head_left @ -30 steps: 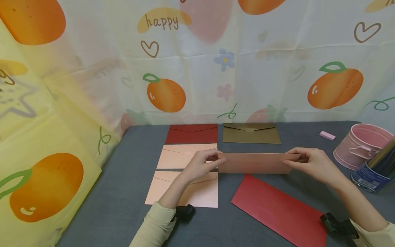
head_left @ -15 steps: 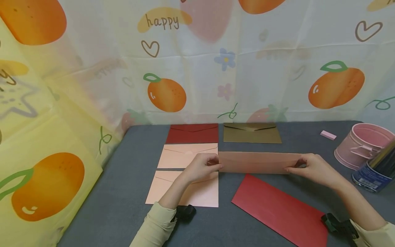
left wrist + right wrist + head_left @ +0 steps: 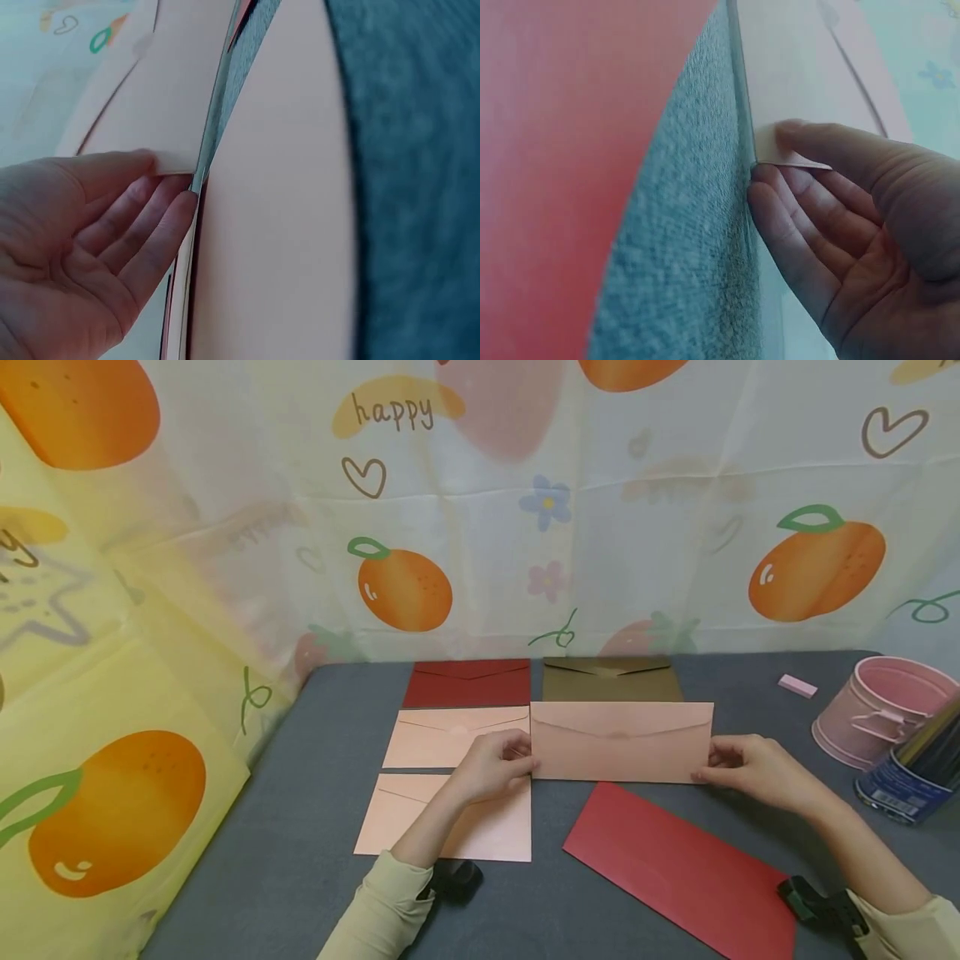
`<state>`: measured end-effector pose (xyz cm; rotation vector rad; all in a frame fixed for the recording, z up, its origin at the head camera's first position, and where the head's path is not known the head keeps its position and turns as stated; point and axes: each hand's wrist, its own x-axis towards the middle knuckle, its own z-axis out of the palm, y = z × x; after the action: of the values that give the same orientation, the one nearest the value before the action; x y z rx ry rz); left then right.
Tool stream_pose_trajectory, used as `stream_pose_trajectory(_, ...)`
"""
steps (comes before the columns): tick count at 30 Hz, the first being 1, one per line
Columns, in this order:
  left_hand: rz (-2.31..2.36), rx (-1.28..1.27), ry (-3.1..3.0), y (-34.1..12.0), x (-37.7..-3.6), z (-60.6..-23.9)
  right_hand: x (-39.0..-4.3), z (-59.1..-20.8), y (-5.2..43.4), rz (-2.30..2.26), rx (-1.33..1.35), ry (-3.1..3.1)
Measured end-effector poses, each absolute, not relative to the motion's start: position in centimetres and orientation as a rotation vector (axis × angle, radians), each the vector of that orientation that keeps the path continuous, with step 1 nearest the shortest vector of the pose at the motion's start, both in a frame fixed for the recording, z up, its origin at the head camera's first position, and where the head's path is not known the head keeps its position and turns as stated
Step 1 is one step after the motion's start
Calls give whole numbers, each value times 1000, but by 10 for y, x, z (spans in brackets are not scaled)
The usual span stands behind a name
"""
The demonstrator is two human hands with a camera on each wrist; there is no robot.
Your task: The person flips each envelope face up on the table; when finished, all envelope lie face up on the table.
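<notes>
A pink envelope (image 3: 621, 756) with its pointed flap towards me stands tilted up in both hands. My left hand (image 3: 491, 767) pinches its lower left corner; in the left wrist view the thumb lies on the paper (image 3: 176, 97) and the fingers behind it. At the lower right corner my right hand (image 3: 753, 768) pinches it likewise, seen close in the right wrist view with the thumb over the corner (image 3: 769, 142). Two more pink envelopes (image 3: 427, 739) lie to the left, the nearer one (image 3: 480, 839) partly under my left forearm. The held envelope overlaps an olive envelope (image 3: 611, 689) behind it.
A dark red envelope (image 3: 467, 692) lies at the back left. Slanted in front is a larger red envelope (image 3: 678, 868). To the right stand a pink bucket (image 3: 855, 718) and a blue-labelled holder (image 3: 903, 789) of dark sticks, with a small pink block (image 3: 797, 686) behind.
The held envelope has tipped from nearly edge-on to showing its flap side, its top edge rising over the olive envelope. My right hand has shifted slightly right and down along its edge.
</notes>
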<state>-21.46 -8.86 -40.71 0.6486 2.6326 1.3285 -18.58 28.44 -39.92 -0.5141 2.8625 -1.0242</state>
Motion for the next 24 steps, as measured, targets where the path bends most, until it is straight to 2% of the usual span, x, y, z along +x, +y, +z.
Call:
stream_pose_trajectory(9,1544,383,2573,-84,-214,-412,-187,-401,282,-1181,-341,2740)
stream_pose_trajectory(24,1669,380,2551,-76,-212,-412,-190,-399,285,-1333,-306,2601)
